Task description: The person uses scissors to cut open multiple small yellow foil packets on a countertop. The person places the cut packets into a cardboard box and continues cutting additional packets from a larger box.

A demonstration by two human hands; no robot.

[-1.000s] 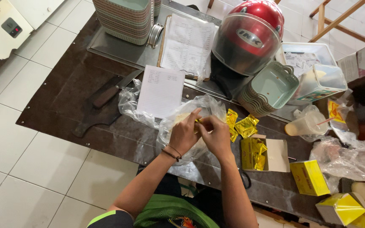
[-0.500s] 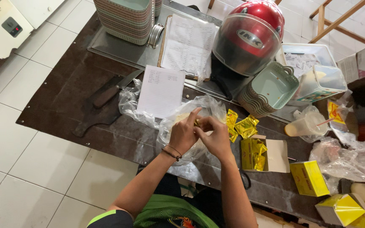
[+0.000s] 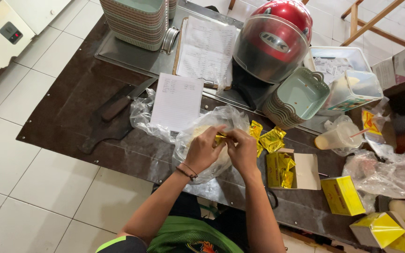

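My left hand (image 3: 204, 149) and my right hand (image 3: 243, 151) meet over a clear plastic bag (image 3: 191, 140) that lies on the dark table (image 3: 71, 112). Between the fingertips of both hands is a small yellow foil sachet (image 3: 221, 137). Several more yellow sachets (image 3: 270, 138) lie just right of my hands. An open cardboard box (image 3: 302, 170) with yellow sachets inside sits to the right of my right wrist.
A red helmet (image 3: 273, 40), stacked green baskets (image 3: 296, 96), a clipboard with paper (image 3: 206, 49) and a loose sheet (image 3: 176, 101) sit at the back. A knife (image 3: 118, 105) lies left. Yellow boxes (image 3: 342, 195), plastic bags (image 3: 390, 171) and a bagged drink (image 3: 336, 136) crowd the right.
Both hands stay together over the bag, with only small finger movements on the sachet. Nothing else has moved.
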